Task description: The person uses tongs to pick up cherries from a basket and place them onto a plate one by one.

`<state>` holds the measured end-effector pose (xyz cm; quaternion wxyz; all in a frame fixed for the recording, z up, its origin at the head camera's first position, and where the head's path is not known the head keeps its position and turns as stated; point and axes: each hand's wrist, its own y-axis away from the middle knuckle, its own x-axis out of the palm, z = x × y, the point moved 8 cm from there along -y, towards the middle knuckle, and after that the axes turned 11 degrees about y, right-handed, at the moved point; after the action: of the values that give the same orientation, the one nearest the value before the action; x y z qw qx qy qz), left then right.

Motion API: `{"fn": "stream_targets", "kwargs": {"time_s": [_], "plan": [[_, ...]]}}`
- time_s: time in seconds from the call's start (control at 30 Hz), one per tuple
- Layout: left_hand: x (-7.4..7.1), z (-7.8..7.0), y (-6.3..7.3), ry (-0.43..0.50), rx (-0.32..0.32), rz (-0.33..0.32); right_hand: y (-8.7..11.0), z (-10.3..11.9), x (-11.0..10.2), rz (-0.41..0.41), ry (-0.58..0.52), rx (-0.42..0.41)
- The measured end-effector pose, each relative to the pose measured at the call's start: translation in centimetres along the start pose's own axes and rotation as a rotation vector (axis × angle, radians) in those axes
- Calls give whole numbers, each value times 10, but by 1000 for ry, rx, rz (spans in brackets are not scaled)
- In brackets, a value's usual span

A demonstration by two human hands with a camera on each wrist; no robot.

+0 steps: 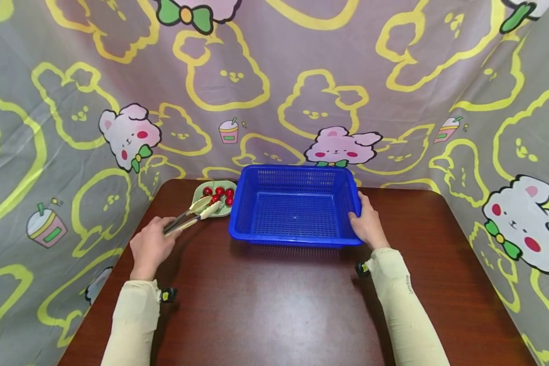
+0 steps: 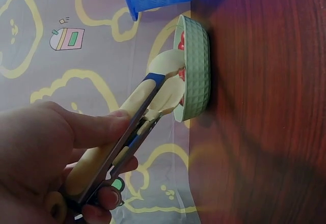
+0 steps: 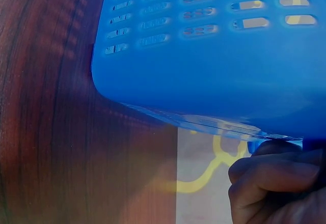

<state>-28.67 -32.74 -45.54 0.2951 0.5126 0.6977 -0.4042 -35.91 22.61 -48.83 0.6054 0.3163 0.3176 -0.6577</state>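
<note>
My left hand (image 1: 152,246) holds a pair of kitchen tongs (image 1: 201,205) with cream-coloured tips, the thumb along one arm and the fingers round the other in the left wrist view. The tips reach over the rim of a pale green bowl (image 2: 197,71), close to several small red tomatoes (image 1: 229,192) inside. A blue plastic basket (image 1: 297,240) with slotted walls stands right of the bowl, with nothing in it. At its right side my right hand (image 1: 369,224) grips the rim, fingers curled in the right wrist view (image 3: 275,178).
Everything stands on a dark brown wooden table (image 1: 283,300). A patterned cloth (image 1: 274,66) hangs behind it and on both sides, close behind the basket and the bowl. Small dark wrist cameras (image 1: 168,295) sit at both sleeves.
</note>
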Motion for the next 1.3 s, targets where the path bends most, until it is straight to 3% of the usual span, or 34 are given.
{"fn": "stream_targets", "kwargs": {"time_s": [0.43, 0.73, 1.07, 1.3], "plan": [[1, 0, 3, 11, -8, -13, 0, 0, 2, 16, -5, 9], [-1, -5, 5, 35, 15, -55, 0, 0, 1, 7, -3, 4], [-1, -11, 5, 62, -24, -60, 0, 2, 0, 15, -4, 10], [-3, -12, 11, 86, 4, -72, -1, 1, 2, 6, -3, 6]]}}
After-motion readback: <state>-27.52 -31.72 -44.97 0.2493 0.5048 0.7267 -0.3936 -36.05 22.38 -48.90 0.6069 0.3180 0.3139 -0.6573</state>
